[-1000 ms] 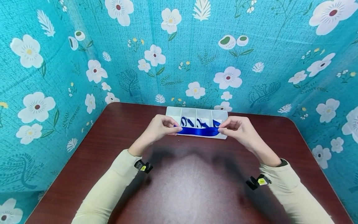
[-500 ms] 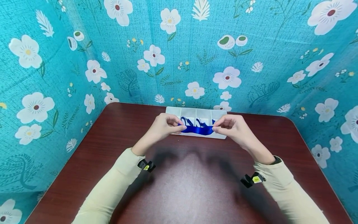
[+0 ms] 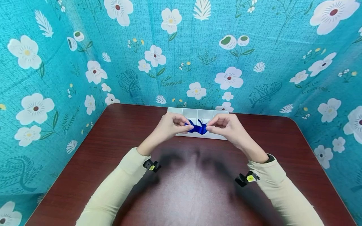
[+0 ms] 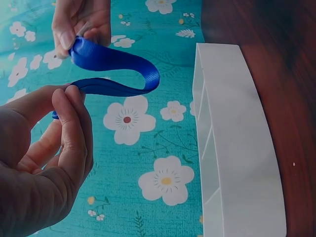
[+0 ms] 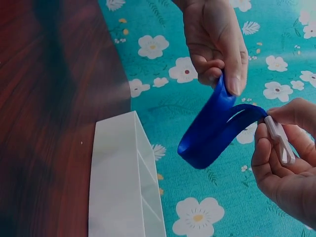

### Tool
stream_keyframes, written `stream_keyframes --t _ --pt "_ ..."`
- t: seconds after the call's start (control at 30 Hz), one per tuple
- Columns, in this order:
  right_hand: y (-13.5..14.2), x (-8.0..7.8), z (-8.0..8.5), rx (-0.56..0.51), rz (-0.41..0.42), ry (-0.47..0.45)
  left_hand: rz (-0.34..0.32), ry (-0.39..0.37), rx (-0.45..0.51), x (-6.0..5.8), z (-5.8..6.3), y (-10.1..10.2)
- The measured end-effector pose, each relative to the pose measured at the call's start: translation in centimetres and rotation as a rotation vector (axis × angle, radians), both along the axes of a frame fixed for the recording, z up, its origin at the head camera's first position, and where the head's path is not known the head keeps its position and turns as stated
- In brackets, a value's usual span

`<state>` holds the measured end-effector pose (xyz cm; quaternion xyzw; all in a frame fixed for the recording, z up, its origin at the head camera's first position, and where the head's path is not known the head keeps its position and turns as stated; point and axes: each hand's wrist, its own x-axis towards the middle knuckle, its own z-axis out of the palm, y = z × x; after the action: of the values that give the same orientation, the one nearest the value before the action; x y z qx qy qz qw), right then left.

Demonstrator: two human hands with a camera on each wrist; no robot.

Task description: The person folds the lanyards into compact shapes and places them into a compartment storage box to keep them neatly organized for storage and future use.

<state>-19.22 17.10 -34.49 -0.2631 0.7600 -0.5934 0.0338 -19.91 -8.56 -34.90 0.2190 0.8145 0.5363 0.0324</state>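
A blue ribbon strap hangs in a drooping loop between the two hands, above the front of a white divided tray. My left hand pinches one end of the strap between thumb and fingers. The other end is pinched by my right hand. In the right wrist view, a whitish plastic clip at the strap's end lies against the right hand's fingers. The folded bend of the strap faces the tray in the left wrist view. Hands and strap hide much of the tray's inside.
The tray stands near the back edge of a dark red-brown table. Behind and on both sides hangs a turquoise flowered curtain. Dark straps with small devices sit at both wrists.
Both hands have drawn closer together, the right one moving left and the left one slightly right. The strap between them has gone from nearly straight to sagging and folded.
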Motion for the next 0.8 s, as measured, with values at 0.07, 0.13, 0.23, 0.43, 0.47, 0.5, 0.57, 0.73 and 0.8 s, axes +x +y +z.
stream_keyframes --t 0.07,0.13,0.23,0.43,0.47,0.5,0.57,0.73,0.8 --pt "-0.3 0.0 0.0 -0.006 0.007 -0.002 -0.003 -0.009 0.006 0.0 0.1 0.2" --pt "-0.6 -0.1 0.0 -0.014 0.015 -0.002 -0.002 -0.02 0.011 0.0 0.2 0.3" --pt "-1.0 -0.2 0.0 -0.024 0.026 0.006 0.001 -0.023 0.015 0.0 0.2 0.5" --pt "-1.7 -0.3 0.0 -0.041 0.038 0.012 -0.01 -0.016 0.027 -0.2 0.3 0.7" --pt "-1.9 -0.3 0.1 -0.044 0.037 0.011 -0.015 -0.02 0.032 -0.2 0.3 0.7" --pt "-2.0 -0.2 0.1 -0.046 0.033 0.009 -0.023 -0.028 0.042 -0.2 0.2 0.7" --pt "-2.2 -0.2 0.2 -0.052 0.025 0.002 -0.037 -0.044 0.064 -0.2 0.3 0.8" --pt "-2.6 -0.1 0.2 -0.059 0.01 -0.011 -0.062 -0.073 0.107 -0.2 0.2 0.8" --pt "-2.7 -0.2 0.2 -0.059 0.004 -0.008 -0.075 -0.089 0.129 -0.3 0.2 0.8"
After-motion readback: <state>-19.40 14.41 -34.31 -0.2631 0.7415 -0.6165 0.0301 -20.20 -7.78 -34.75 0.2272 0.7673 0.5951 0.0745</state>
